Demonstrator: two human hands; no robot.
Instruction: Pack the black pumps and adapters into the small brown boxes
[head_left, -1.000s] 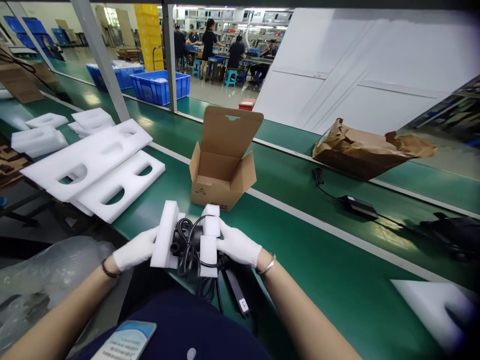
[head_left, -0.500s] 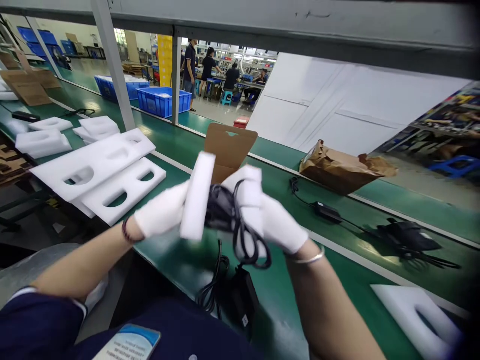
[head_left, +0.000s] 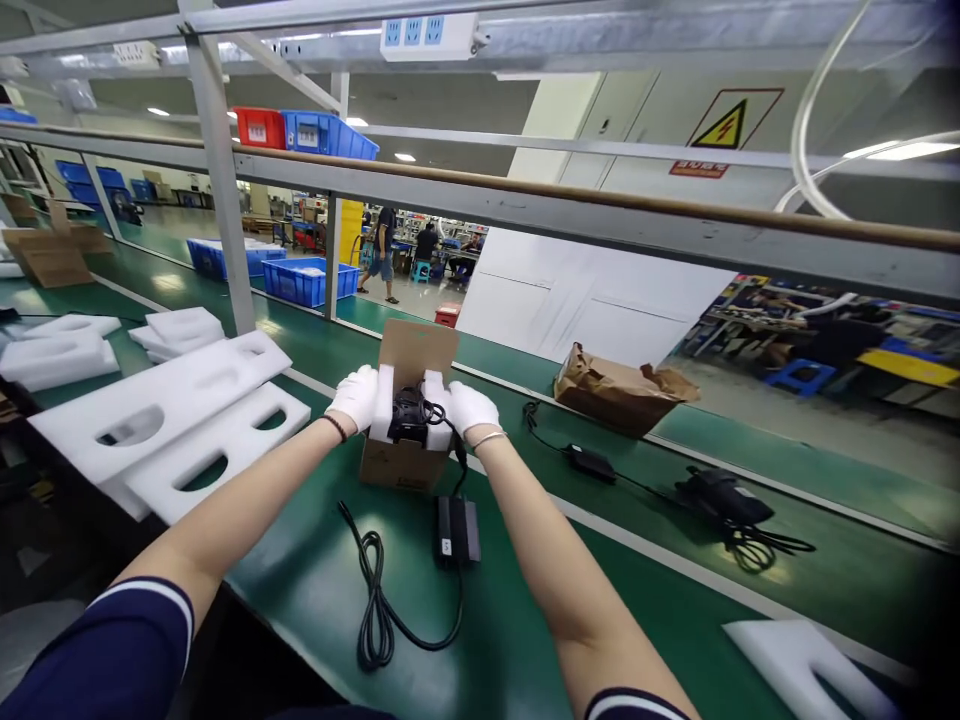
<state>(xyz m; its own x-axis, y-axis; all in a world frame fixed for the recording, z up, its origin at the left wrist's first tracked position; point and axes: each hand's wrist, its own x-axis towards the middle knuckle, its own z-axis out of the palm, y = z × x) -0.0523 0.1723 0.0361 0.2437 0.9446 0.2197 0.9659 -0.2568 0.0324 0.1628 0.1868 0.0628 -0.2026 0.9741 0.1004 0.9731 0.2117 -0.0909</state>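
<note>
1. I have two white-gloved hands on my feed. The left hand (head_left: 357, 398) is closed on one white foam end block (head_left: 383, 403), and the right hand (head_left: 469, 408) is closed on a second white foam end block (head_left: 435, 405).
2. Between those two blocks sits one black device (head_left: 409, 416) with cable looped around it. The bundle's long axis runs left to right from hand to hand, and both blocks stand upright.
3. The bundle is at the mouth of one open cardboard box (head_left: 401, 462), in front of its raised flap. I cannot tell how deep it sits.
4. A cable drops past the box to one black power adapter (head_left: 457, 530) on the green desk (head_left: 510, 640), near one coiled black cord (head_left: 371, 610).
5. Left of the box lie two large foam trays (head_left: 150, 412) with oval holes. To the right are a second adapter (head_left: 589, 462), a second black device (head_left: 724, 497) and one brown paper bag (head_left: 619, 392).
</note>
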